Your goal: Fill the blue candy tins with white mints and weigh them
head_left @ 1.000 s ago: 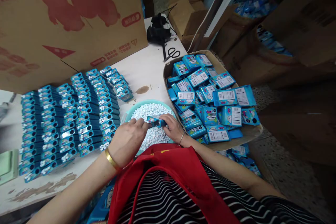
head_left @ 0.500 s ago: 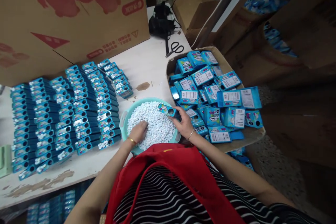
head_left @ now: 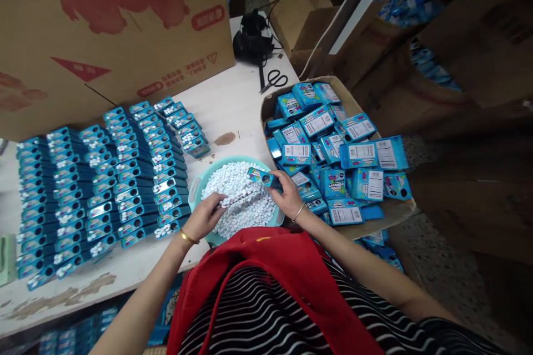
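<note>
My right hand (head_left: 288,193) holds a small blue candy box (head_left: 261,177) over the right side of a teal basin (head_left: 195,189). The basin is heaped with small white candies (head_left: 244,199). My left hand (head_left: 205,216) rests on the near left of the pile, its fingers pinched together on some of the candies. About a hand's width separates my two hands. On the table to the left, several rows of blue boxes (head_left: 104,177) lie with white candies showing at their open ends.
A cardboard tray (head_left: 352,101) to the right of the basin is piled with blue boxes (head_left: 333,150). A large printed carton (head_left: 104,28) stands at the back left. Scissors (head_left: 272,79) and a black object (head_left: 251,41) lie at the table's far end. Cartons crowd the right.
My hands came apart from the box they held together. The left went down into the candies and now has its fingers pinched; the right keeps the box at the basin's right side.
</note>
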